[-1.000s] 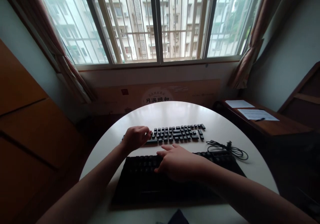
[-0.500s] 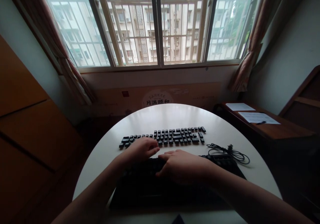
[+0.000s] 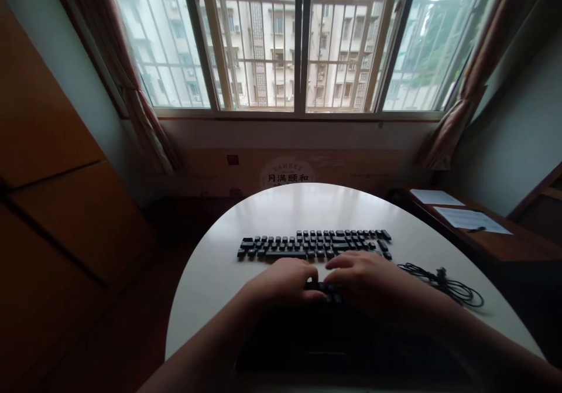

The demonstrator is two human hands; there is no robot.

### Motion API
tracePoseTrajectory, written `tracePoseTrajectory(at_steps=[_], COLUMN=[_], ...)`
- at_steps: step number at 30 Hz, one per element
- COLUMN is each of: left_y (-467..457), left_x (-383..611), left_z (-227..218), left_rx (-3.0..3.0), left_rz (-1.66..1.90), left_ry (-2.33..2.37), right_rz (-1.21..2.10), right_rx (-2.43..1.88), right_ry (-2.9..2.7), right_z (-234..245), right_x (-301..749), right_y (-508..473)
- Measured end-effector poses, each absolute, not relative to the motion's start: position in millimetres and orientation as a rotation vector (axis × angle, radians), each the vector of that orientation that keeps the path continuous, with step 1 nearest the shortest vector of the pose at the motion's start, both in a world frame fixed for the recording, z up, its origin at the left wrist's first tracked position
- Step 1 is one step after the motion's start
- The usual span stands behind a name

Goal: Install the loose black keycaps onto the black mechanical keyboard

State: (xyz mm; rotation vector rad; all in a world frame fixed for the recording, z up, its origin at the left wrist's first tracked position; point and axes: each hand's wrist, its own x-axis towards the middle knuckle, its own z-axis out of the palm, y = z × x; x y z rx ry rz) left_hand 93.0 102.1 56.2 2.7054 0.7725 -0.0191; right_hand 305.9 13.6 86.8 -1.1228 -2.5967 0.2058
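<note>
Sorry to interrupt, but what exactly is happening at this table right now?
A person is working at a round white table. Both the left hand and right hand rest close together on the far edge of a black keyboard. Beyond it, loose black keycaps lie in neat rows. A coiled black cable sits to the right.

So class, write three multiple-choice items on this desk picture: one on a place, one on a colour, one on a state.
1. Where do the loose keycaps lie?
A. beyond the keyboard, toward the window
B. on the side desk
C. under the table

2. What colour is the round table?
A. red
B. white
C. green

3. How is the cable lying?
A. stretched straight
B. hanging off the edge
C. loosely coiled

Answers: 1 A, the rows sit past both hands. 2 B, its bare top is white. 3 C, loops lie right of the right hand; the left hand rests on the keyboard.
</note>
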Motion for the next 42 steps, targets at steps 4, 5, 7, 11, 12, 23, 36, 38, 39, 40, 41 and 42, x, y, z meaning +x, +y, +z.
tracePoseTrajectory(at_steps=[4, 5, 7, 11, 12, 23, 36, 38, 39, 40, 41, 42], left_y=[104.4, 105.6, 108.2, 111.9, 112.4, 114.0, 115.8, 115.7, 115.5, 115.4, 115.2, 115.2], left_x=[88.7, 88.0, 87.4, 87.7, 87.8, 86.2, 84.3, 84.5, 84.4, 84.2, 83.8, 83.1], left_z=[54.7, 53.9, 52.2, 48.8, 48.0, 46.7, 46.9, 47.1, 47.3, 47.7, 48.4, 49.2], left_rx=[2.661, 2.649, 2.629, 2.601, 2.596, 2.602, 2.645, 2.646, 2.644, 2.641, 2.634, 2.624], left_rz=[-0.039, -0.03, -0.013, -0.038, -0.043, -0.066, -0.089, -0.085, -0.085, -0.088, -0.094, -0.102], left_ry=[0.737, 0.733, 0.72, 0.718, 0.722, 0.703, 0.622, 0.622, 0.623, 0.625, 0.629, 0.634], right_rz=[0.154, 0.164, 0.185, 0.277, 0.302, 0.445, 0.44, 0.415, 0.398, 0.379, 0.356, 0.333], right_rx=[-1.276, -1.309, -1.35, -1.431, -1.444, -1.483, -1.529, -1.518, -1.508, -1.497, -1.485, -1.473], right_ry=[-2.438, -2.417, -2.403, -2.403, -2.409, -2.533, -2.54, -2.508, -2.488, -2.464, -2.437, -2.407], right_z=[92.7, 92.0, 88.3, 74.6, 70.6, 38.5, 27.0, 27.4, 28.5, 30.2, 32.6, 35.4], right_x=[313.8, 314.4, 313.5, 304.0, 300.5, 280.4, 273.2, 271.8, 271.9, 272.8, 274.4, 276.9], right_y=[56.1, 70.8, 101.6, 153.2, 161.9, 201.3, 216.3, 216.9, 216.2, 214.6, 211.8, 207.5])
